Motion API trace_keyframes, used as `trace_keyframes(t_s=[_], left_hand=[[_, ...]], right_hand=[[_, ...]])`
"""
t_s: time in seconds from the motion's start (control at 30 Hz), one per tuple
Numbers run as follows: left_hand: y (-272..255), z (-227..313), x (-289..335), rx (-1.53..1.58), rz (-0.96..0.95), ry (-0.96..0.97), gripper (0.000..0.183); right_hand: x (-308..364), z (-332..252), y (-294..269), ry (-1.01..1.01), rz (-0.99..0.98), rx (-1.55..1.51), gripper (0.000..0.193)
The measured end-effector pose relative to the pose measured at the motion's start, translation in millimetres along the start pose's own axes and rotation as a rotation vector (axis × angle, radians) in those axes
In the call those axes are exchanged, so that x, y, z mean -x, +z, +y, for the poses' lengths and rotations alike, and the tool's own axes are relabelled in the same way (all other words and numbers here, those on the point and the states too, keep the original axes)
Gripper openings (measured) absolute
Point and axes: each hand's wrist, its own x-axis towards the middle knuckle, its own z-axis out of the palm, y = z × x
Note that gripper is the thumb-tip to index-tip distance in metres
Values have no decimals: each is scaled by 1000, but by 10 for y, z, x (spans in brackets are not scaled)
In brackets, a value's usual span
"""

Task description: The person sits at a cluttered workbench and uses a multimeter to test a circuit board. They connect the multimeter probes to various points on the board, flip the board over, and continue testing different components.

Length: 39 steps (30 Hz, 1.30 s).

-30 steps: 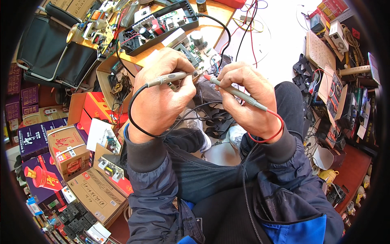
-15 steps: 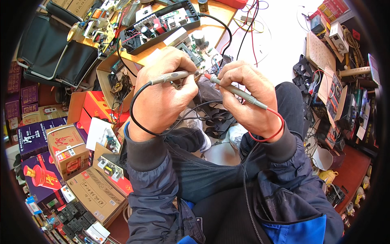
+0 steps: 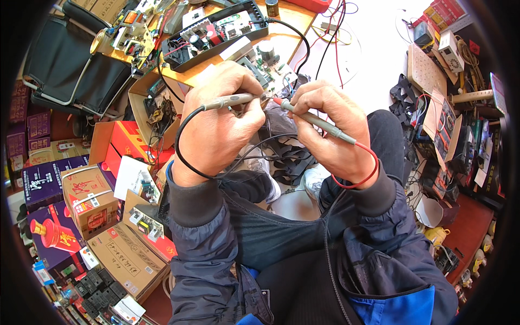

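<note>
My left hand [image 3: 216, 130] is closed around a grey test probe [image 3: 230, 101] with a black lead [image 3: 177, 142]. In my right hand [image 3: 344, 132] a second grey test probe [image 3: 319, 123], red near its tip, is pinched between the fingers; its red lead [image 3: 375, 168] loops over the wrist. Both probe tips point toward each other and almost meet by my left fingertips. Something tiny may sit between them, too small to make out. Just beyond my hands lies a circuit board [image 3: 277, 69] with several components.
A wooden table [image 3: 300, 27] bears an open black case [image 3: 214, 53] with electronics inside. Left stand a black folding chair [image 3: 67, 62], a carton [image 3: 132, 260] and other boxes. Black cables and straps lie between my feet. Cluttered shelves and an open carton [image 3: 433, 119] are right.
Almost nothing differs. The view has shifted very slightly; both hands keep their probes in the same pose.
</note>
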Motion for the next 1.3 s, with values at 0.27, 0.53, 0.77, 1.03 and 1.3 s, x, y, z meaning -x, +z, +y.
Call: trace_keyframes(t_s=[0.27,0.53,0.77,1.03,1.3], left_hand=[[28,-3,-7,22,31,-13,9],[-16,8,1,-22,-23,-17,12],[-45,70,32,98,75,-2,18],[-70,12,58,404,306,-75,23],[-8,-47,3,337,312,-25,25]], right_hand=[[-14,20,7,13,19,-13,21],[-21,11,4,5,19,-37,21],[-2,-19,-81,29,88,-37,23],[43,21,-247,-1,138,-139,30],[165,-50,-236,344,231,-315,25]])
